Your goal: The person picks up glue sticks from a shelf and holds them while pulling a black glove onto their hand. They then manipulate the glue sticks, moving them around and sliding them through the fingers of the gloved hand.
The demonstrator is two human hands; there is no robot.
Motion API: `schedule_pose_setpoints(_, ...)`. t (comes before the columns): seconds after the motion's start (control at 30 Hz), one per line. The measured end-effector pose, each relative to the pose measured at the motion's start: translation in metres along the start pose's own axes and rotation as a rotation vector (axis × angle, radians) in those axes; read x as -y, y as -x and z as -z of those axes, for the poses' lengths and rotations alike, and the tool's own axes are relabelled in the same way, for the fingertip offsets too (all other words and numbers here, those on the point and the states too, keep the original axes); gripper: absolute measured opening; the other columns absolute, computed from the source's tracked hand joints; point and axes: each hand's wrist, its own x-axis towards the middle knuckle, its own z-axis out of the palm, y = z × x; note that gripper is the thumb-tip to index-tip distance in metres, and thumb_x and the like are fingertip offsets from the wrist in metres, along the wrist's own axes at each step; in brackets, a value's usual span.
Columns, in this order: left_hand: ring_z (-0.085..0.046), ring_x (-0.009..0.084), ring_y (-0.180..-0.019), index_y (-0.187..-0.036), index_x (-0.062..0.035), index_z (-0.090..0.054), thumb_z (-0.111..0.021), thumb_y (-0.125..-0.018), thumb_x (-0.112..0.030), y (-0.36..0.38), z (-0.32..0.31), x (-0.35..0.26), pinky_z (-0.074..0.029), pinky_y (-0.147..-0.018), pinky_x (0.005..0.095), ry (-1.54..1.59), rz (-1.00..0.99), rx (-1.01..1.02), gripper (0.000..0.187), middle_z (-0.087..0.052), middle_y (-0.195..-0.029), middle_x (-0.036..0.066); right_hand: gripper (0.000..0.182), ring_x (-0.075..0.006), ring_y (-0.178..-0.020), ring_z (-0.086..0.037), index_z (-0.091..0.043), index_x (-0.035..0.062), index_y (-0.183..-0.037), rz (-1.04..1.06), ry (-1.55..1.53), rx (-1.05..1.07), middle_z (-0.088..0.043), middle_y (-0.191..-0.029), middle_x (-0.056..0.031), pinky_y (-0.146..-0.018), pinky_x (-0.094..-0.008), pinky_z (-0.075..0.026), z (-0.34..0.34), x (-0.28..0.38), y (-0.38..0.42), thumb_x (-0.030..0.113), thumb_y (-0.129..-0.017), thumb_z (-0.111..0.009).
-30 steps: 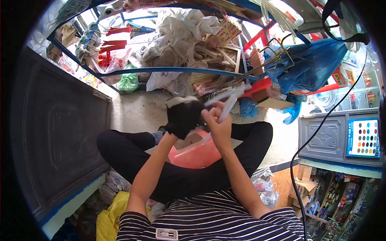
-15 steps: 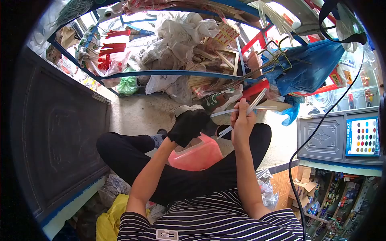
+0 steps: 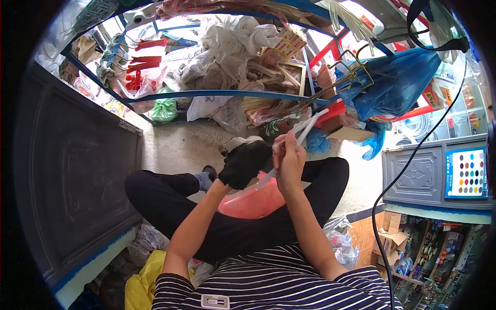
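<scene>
My right hand (image 3: 290, 161) is bare and closed around a few thin, translucent white sticks (image 3: 310, 126). They slant up to the right above the fingers, with lower ends showing beneath the hand. Beside it, touching or nearly so, is my left hand (image 3: 247, 164) in a black glove, its fingers curled. A pale beige-grey piece (image 3: 238, 142) shows along the far edge of the glove; what the fingers hold is hidden. Below both hands, between my legs, sits a pink-red plastic container (image 3: 253, 202).
A blue-framed rack (image 3: 217, 93) stands ahead, packed with plastic bags and wood strips. Dark metal rods (image 3: 356, 72) and a blue bag (image 3: 398, 85) jut out at the right. Grey cabinet doors (image 3: 77, 165) stand on the left. A black cable (image 3: 398, 178) hangs on the right.
My right hand has moved left, up to the gloved hand. The sticks, spread crosswise before, now lie closer to one direction. My left hand has barely moved.
</scene>
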Motion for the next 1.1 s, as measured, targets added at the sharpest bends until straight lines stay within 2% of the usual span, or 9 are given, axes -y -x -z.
schedule_pose_setpoints(0.17, -0.06, 0.0277, -0.082, -0.087, -0.0066, -0.057, -0.063, -0.078, -0.012, 0.005, -0.009, -0.004, -0.048, -0.071, 0.037, 0.097, -0.024, 0.023, 0.013, -0.057, -0.087, 0.012, 0.039, -0.0066, -0.041, -0.036, -0.056, 0.0039, -0.086, 0.02, -0.115, -0.138, -0.042, -0.056, 0.0023, -0.039, -0.0247, -0.023, 0.001, 0.0, -0.007, 0.037, -0.106, -0.047)
schedule_pose_setpoints(0.37, -0.06, 0.0263, -0.084, -0.087, -0.0068, -0.059, -0.062, -0.079, -0.011, 0.004, 0.0, -0.003, -0.047, -0.071, 0.0355, 0.128, -0.009, -0.031, 0.01, -0.057, -0.086, 0.01, 0.037, -0.0055, -0.042, -0.036, -0.056, 0.0073, -0.085, -0.04, 0.155, -0.037, -0.043, -0.057, 0.0039, -0.039, -0.0231, -0.025, -0.005, 0.008, -0.006, 0.038, -0.104, -0.052)
schedule_pose_setpoints(0.5, -0.06, 0.026, -0.084, -0.088, -0.0083, -0.06, -0.062, -0.079, -0.009, 0.005, -0.002, -0.004, -0.047, -0.071, 0.0354, -0.06, 0.062, 0.024, 0.009, -0.059, -0.085, 0.009, 0.034, -0.0017, -0.045, -0.036, -0.055, 0.0111, -0.082, -0.171, 0.002, 0.025, -0.047, -0.063, 0.0043, -0.037, -0.0194, -0.024, -0.008, 0.009, -0.001, 0.037, -0.103, -0.053)
schedule_pose_setpoints(0.6, -0.06, 0.0265, -0.082, -0.092, -0.0088, -0.061, -0.062, -0.078, -0.008, 0.01, 0.003, -0.008, -0.047, -0.069, 0.0364, 0.209, -0.01, -0.122, 0.014, -0.06, -0.086, 0.009, 0.035, -0.0012, -0.043, -0.033, -0.053, 0.0116, -0.08, -0.215, -0.036, 0.116, -0.044, -0.062, 0.006, -0.036, -0.0188, -0.023, -0.008, 0.014, -0.001, 0.037, -0.104, -0.052)
schedule_pose_setpoints(0.8, -0.06, 0.0257, -0.081, -0.093, -0.0102, -0.061, -0.063, -0.077, -0.007, 0.012, 0.016, -0.024, -0.047, -0.067, 0.0378, 0.223, 0.015, -0.101, 0.016, -0.059, -0.086, 0.006, 0.037, -0.0007, -0.039, -0.026, -0.051, 0.013, -0.08, -0.441, -0.081, 0.38, -0.038, -0.061, 0.0091, -0.036, -0.0184, -0.02, -0.004, 0.03, -0.004, 0.04, -0.104, -0.05)
schedule_pose_setpoints(0.83, -0.062, 0.0226, -0.086, -0.103, -0.0099, -0.064, -0.063, -0.082, -0.008, 0.011, 0.025, -0.025, -0.051, -0.072, 0.0355, 0.203, -0.009, -0.023, 0.021, -0.062, -0.089, 0.002, 0.037, -0.0007, -0.04, -0.027, -0.051, 0.0136, -0.08, -0.43, -0.066, 0.39, -0.04, -0.061, 0.0092, -0.036, -0.0187, -0.021, -0.003, 0.031, -0.005, 0.041, -0.104, -0.05)
schedule_pose_setpoints(0.9, -0.063, 0.0272, -0.088, -0.102, -0.0098, -0.064, -0.069, -0.076, -0.011, 0.033, -0.022, -0.012, -0.051, -0.073, 0.038, 0.146, -0.032, -0.17, 0.026, -0.062, -0.092, 0.007, 0.038, -0.0006, -0.041, -0.03, -0.052, 0.0149, -0.08, -0.413, -0.032, 0.407, -0.042, -0.062, 0.0093, -0.037, -0.0192, -0.022, -0.001, 0.032, -0.005, 0.043, -0.104, -0.049)
schedule_pose_setpoints(1.0, -0.062, 0.0298, -0.09, -0.103, -0.008, -0.064, -0.071, -0.074, -0.012, 0.047, -0.051, -0.008, -0.052, -0.074, 0.0393, -0.02, -0.061, -0.187, 0.03, -0.062, -0.094, 0.01, 0.035, 0.0004, -0.042, -0.026, -0.054, 0.0126, -0.086, -0.4, -0.015, 0.432, -0.039, -0.064, 0.0101, -0.038, -0.0181, -0.02, -0.002, 0.037, -0.005, 0.043, -0.104, -0.05)
schedule_pose_setpoints(1.1, -0.061, 0.0312, -0.091, -0.101, -0.0054, -0.063, -0.069, -0.075, -0.01, 0.049, -0.051, -0.009, -0.05, -0.077, 0.0401, 0.203, -0.055, -0.275, 0.028, -0.061, -0.094, 0.011, 0.034, 0.0013, -0.047, -0.027, -0.059, 0.0096, -0.096, -0.368, 0.076, 0.489, -0.039, -0.068, 0.011, -0.043, -0.0177, -0.021, -0.007, 0.049, 0.003, 0.042, -0.104, -0.051)
